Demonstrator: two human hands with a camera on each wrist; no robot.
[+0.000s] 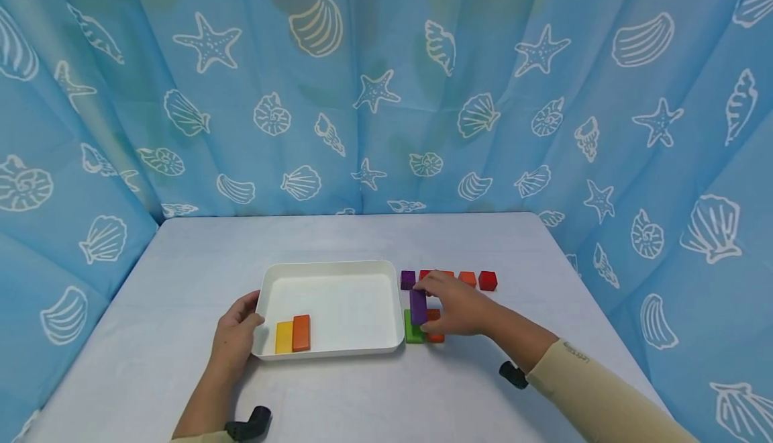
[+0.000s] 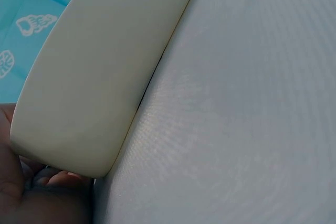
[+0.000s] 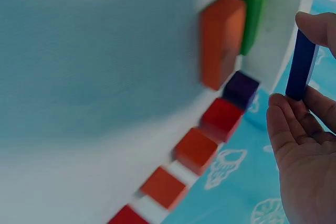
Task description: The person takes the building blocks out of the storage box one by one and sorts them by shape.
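Note:
My right hand (image 1: 461, 305) pinches a purple rectangular block (image 1: 418, 307) end to end, thumb at one end and fingertips at the other. In the right wrist view this block (image 3: 302, 66) looks dark blue and is up off the table. Below it, a green block (image 1: 412, 334) and a red-orange block (image 1: 435, 338) lie side by side against the right wall of a white tray (image 1: 356, 302). My left hand (image 1: 234, 337) grips the tray's left side, thumb at the rim. Inside the tray's near left part, a yellow block (image 1: 284, 337) adjoins an orange block (image 1: 301, 333).
Beyond my right hand runs a row of small cubes: a purple cube (image 1: 407, 280), a red one partly hidden by the hand, two orange ones, and a red cube (image 1: 488, 281) at the right end. A blue shell-patterned curtain (image 1: 374, 127) hangs behind the white table (image 1: 199, 248).

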